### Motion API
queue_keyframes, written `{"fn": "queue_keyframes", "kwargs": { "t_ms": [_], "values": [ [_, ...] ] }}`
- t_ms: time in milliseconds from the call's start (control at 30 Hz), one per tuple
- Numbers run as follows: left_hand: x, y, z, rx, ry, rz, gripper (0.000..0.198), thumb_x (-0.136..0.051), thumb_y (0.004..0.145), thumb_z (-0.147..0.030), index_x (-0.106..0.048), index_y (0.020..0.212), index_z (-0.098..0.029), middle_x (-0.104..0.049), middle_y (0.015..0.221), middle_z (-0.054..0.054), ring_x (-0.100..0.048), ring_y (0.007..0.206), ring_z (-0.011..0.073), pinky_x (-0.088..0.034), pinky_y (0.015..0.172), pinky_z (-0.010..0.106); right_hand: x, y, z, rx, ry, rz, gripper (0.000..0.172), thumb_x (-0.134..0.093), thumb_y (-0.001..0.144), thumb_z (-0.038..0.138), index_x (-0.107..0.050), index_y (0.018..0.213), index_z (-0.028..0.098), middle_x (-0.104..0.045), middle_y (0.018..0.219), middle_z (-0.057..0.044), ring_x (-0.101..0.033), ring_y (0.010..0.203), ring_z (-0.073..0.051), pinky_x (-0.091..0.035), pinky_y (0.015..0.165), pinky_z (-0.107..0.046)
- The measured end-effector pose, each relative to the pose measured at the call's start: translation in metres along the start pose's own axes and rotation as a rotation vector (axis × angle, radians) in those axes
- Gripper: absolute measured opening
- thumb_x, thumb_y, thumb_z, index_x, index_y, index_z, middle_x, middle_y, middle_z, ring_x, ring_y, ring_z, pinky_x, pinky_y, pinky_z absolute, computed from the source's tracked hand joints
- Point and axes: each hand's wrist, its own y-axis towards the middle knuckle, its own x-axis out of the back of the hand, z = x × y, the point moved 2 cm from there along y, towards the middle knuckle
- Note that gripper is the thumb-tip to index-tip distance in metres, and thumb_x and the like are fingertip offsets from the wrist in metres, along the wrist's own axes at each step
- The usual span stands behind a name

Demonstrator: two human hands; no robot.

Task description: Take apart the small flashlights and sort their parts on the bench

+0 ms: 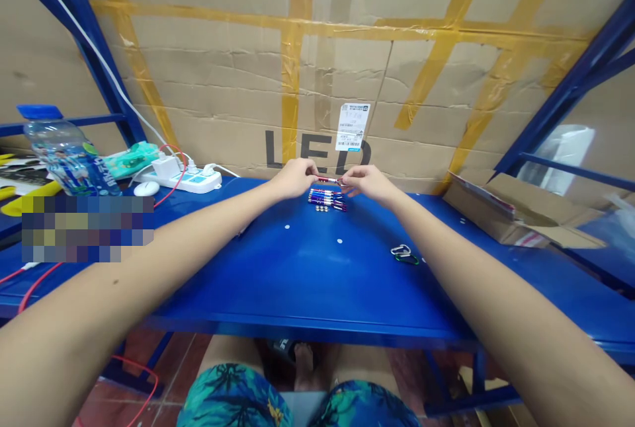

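Between my two hands, above the far part of the blue table, is a slim red metal tube (327, 180), like a small penlight, lying level. My left hand (297, 178) pinches its left end. At its right end, my right hand (366, 182) has thumb and fingers closed on the silver part. Just below my hands, several similar blue and red tubes (326, 197) with silver ends lie in a row. Some small round silver pieces (322, 209), like button cells, sit in front of them.
Two carabiners (404, 254) lie right of centre on the blue table (278, 281). An open cardboard box (506, 215) stands at the right. On the left are a power strip (193, 179), a white mouse-shaped object (147, 189) and a water bottle (74, 156). A large carton (238, 83) closes off the back.
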Motion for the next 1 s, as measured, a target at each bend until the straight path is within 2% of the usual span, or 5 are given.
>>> {"fn": "queue_keyframes", "kwargs": {
  "t_ms": [100, 200, 467, 733, 1000],
  "values": [
    [-0.004, 0.032, 0.017, 0.016, 0.052, 0.017, 0.004, -0.066, 0.073, -0.017, -0.07, 0.074, -0.017, -0.066, 0.078, 0.008, -0.059, 0.074, 0.0216, -0.044, 0.076, 0.036, 0.004, 0.034, -0.01, 0.043, -0.266, -0.036, 0.012, -0.067, 0.084, 0.023, -0.072, 0.083, 0.012, -0.072, 0.079, -0.008, -0.061, 0.064, -0.013, -0.052, 0.063, -0.028],
    [-0.015, 0.049, 0.036, 0.035, 0.051, 0.103, 0.008, -0.067, 0.069, -0.015, -0.073, 0.074, -0.018, -0.069, 0.079, 0.008, -0.062, 0.074, 0.0217, -0.046, 0.076, 0.035, 0.003, 0.058, -0.026, 0.064, -0.391, -0.054, 0.014, -0.066, 0.082, 0.019, -0.075, 0.085, 0.009, -0.07, 0.074, -0.008, -0.058, 0.062, -0.013, -0.049, 0.065, -0.028],
    [-0.038, 0.072, 0.065, 0.108, 0.144, 0.298, 0.012, -0.067, 0.059, -0.011, -0.074, 0.064, -0.019, -0.071, 0.071, 0.008, -0.062, 0.068, 0.0223, -0.048, 0.07, 0.034, -0.008, 0.078, -0.053, 0.153, -0.602, 0.017, 0.018, -0.06, 0.083, 0.01, -0.077, 0.09, 0.012, -0.075, 0.092, -0.011, -0.063, 0.082, -0.017, -0.045, 0.075, -0.026],
    [-0.04, 0.078, 0.057, 0.165, 0.25, 0.509, 0.024, -0.061, 0.06, -0.013, -0.076, 0.078, -0.018, -0.075, 0.085, 0.005, -0.064, 0.074, 0.019, -0.051, 0.073, 0.027, -0.011, 0.078, -0.056, 0.186, -0.773, 0.08, 0.026, -0.056, 0.086, 0.012, -0.079, 0.097, 0.014, -0.076, 0.102, -0.011, -0.067, 0.093, -0.02, -0.046, 0.083, -0.026],
    [-0.044, 0.072, 0.045, 0.13, 0.317, 0.566, 0.034, -0.055, 0.073, -0.019, -0.075, 0.1, -0.018, -0.075, 0.107, 0.004, -0.065, 0.092, 0.0172, -0.049, 0.079, 0.022, -0.012, 0.062, -0.049, 0.266, -0.862, 0.144, 0.047, -0.047, 0.079, 0.002, -0.076, 0.112, 0.018, -0.074, 0.115, -0.008, -0.065, 0.105, -0.02, -0.043, 0.093, -0.024]
  ]
}}
